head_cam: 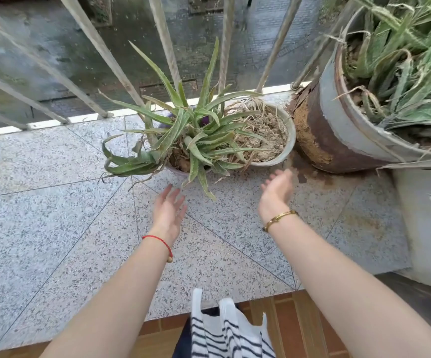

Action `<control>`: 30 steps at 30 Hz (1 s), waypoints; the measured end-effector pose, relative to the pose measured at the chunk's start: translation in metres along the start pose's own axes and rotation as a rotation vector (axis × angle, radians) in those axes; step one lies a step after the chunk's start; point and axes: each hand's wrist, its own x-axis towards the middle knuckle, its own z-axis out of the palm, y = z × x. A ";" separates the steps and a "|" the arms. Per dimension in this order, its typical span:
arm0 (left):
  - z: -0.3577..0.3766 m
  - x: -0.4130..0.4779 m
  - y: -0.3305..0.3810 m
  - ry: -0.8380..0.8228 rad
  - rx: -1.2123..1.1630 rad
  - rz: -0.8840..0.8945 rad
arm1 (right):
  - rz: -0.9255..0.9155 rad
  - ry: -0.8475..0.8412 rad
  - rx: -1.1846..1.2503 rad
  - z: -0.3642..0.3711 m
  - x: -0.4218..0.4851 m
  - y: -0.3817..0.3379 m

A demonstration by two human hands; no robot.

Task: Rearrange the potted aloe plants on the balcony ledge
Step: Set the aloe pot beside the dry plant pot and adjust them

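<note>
Nothing is gripped. The left hand [169, 214] is held open above the granite ledge [54, 202], fingers spread and palm turned inward, with a red string bracelet [158, 241] worn at the wrist. The right hand [276, 193] is likewise held open, palm facing left, a gold bangle [280, 219] seen on its wrist. Both hands are stopped just short of the small aloe plant [191, 133], whose leaves hang over the near side of its pot. Just behind it to the right, a pale bowl-shaped pot [285, 148] of dry soil and withered stems is set. Farther right, a large rusted pot [338, 135] with a bigger aloe [402, 68] is placed, flaked rust scattered at its base. Railing bars [100, 47] are fixed along the far edge.
</note>
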 end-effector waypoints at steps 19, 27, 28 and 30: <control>0.013 0.010 0.022 -0.171 -0.065 0.047 | 0.029 -0.462 0.213 -0.002 0.034 -0.052; 0.027 0.008 0.017 -0.140 -0.099 0.084 | 0.033 -0.469 0.247 -0.002 0.033 -0.045; 0.027 0.009 0.016 -0.144 -0.106 0.087 | 0.035 -0.470 0.247 -0.002 0.033 -0.044; 0.025 0.011 0.015 -0.153 -0.097 0.102 | 0.040 -0.476 0.241 -0.002 0.033 -0.043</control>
